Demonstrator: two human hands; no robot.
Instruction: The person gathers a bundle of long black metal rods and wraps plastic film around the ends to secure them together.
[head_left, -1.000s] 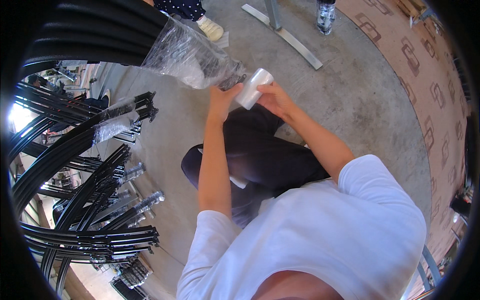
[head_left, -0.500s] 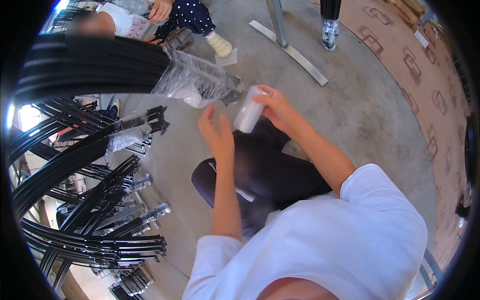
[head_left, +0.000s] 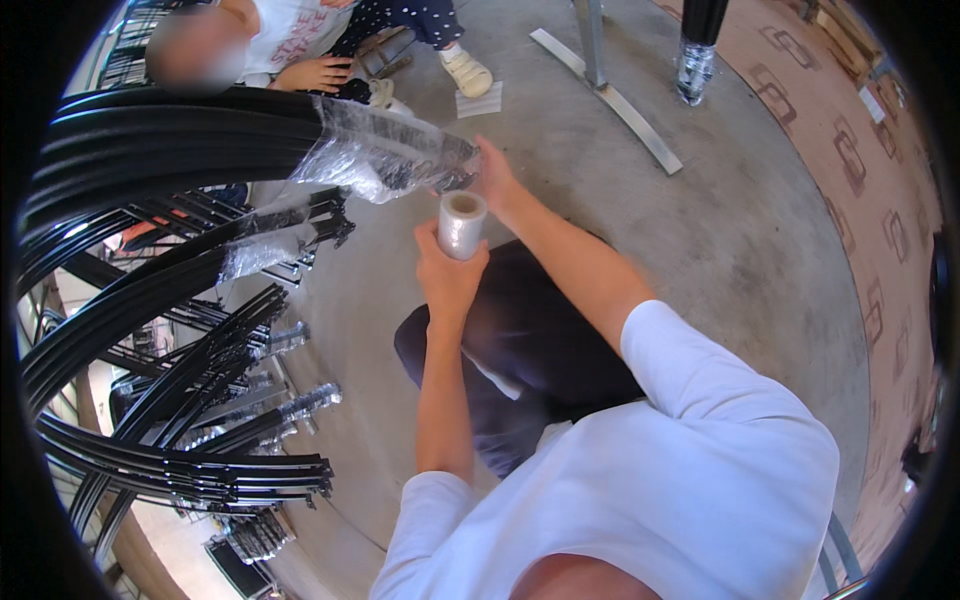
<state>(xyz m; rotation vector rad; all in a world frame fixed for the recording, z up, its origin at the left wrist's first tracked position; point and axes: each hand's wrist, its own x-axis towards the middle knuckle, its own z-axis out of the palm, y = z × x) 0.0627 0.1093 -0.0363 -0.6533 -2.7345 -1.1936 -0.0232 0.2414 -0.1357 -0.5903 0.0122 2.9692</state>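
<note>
My left hand (head_left: 452, 275) is closed round a roll of clear stretch film (head_left: 463, 232), held upright with its hollow core facing up. Just above the roll is the end of a thick bundle of black tubes (head_left: 190, 150), covered in crinkled clear film (head_left: 375, 150). Against that wrapped end rests my right hand (head_left: 493, 180), its fingers partly hidden by the bundle, so their grip does not show. Whether film runs from the roll to the bundle cannot be made out.
Below lies another film-wrapped bundle of black tubes (head_left: 130, 270), with several more (head_left: 190, 465) stacked under it. A co-worker's hand (head_left: 313, 74) is beyond the large bundle. A metal stand foot (head_left: 640, 128) and a wrapped upright bundle (head_left: 697, 70) stand on the concrete floor, beside patterned carpet (head_left: 850, 160).
The film roll has passed from my right hand to my left and now stands upright. My right hand has moved up to the bundle's end. The co-worker's hand has lowered.
</note>
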